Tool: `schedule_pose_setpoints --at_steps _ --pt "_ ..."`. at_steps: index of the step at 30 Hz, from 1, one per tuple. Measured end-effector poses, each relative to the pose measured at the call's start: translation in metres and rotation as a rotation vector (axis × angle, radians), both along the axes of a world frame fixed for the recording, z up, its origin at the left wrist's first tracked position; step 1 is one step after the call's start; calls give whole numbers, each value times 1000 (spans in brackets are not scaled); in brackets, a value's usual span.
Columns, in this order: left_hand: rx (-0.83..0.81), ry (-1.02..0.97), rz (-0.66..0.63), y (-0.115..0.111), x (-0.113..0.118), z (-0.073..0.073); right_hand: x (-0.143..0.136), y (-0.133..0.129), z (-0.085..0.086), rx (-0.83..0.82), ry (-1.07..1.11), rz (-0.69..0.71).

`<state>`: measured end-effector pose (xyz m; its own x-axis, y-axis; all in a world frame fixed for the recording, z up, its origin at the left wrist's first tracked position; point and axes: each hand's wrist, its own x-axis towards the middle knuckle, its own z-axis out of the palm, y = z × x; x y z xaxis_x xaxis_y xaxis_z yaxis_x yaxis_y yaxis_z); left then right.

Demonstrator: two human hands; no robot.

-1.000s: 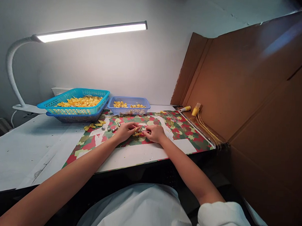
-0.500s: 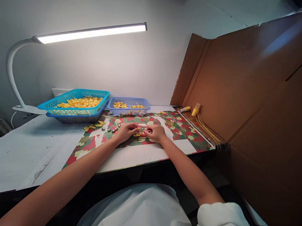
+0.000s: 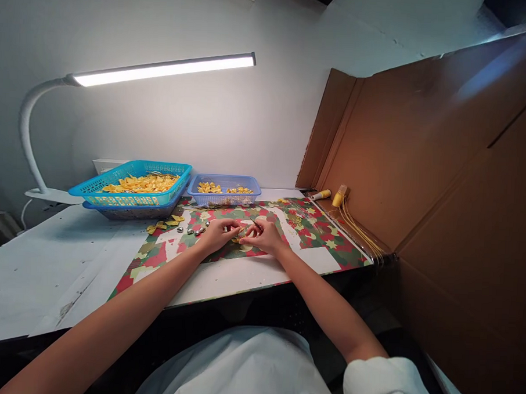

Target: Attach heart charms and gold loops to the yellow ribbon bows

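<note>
Left hand, fingers pinched narrow on the gold piece, and that piece sits right between the two hands, over the patterned sheet on the worktop! Right hand, just as near, grips a slim dark tool angled up and leftward; the piece lies left of those fingers, its long axis too hidden to call

White table | on it: patterned sheet, stacked baskets | on sheet: yellow bows, silvery pieces
</note>
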<state>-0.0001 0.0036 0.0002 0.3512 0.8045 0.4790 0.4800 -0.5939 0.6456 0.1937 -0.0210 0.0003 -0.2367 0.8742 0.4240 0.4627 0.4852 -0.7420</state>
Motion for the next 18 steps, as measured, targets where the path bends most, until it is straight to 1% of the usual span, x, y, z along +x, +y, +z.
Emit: schedule_pose_setpoints --at_steps 3,7,8,10,12,14,16,18 --pt "22 3 8 -1 -2 2 -11 3 -3 -3 84 6" --pt "76 -25 71 -3 -5 5 -8 7 -4 -11 165 -48" --pt "84 -18 67 -3 -4 6 -6 8 -4 -11 172 -71" --pt "88 25 17 -6 -2 7 -2 10 -3 -11 166 -127" --pt "83 78 -44 -8 1 8 2 12 -1 -12 131 -197" --pt "75 111 -72 -8 3 7 8 14 1 -20 70 -284" --pt "67 121 -65 -6 3 5 16 16 4 -37 -18 -382" --pt "64 112 -27 -2 0 4 23 17 4 -52 -134 -476"
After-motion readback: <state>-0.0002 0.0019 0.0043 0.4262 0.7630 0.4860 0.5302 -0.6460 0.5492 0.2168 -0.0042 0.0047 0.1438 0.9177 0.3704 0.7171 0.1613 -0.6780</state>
